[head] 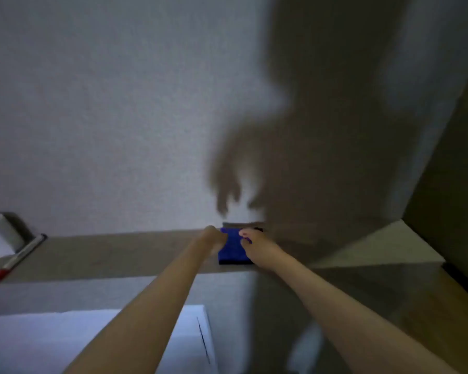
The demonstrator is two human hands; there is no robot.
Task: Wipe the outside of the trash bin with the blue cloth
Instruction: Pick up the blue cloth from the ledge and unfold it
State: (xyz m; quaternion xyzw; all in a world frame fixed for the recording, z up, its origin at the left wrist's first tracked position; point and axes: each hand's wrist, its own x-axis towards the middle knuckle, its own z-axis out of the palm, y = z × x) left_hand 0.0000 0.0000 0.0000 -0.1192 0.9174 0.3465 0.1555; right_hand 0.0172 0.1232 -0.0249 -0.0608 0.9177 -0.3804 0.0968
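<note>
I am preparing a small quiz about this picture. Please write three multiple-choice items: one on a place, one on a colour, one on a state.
1. Where does the blue cloth lie?
A. on the ledge by the wall
B. on the white box lid
C. on the floor

2. What colour is the cap end of the pen at the left?
A. green
B. red
C. yellow

3. How are the hands at the cloth?
A. both far from it
B. only one touches it
C. both at its edges

Answers: 1 A, the cloth rests on the ledge. 2 B, the near end is red. 3 C, the left hand and right hand meet its two sides.
</note>
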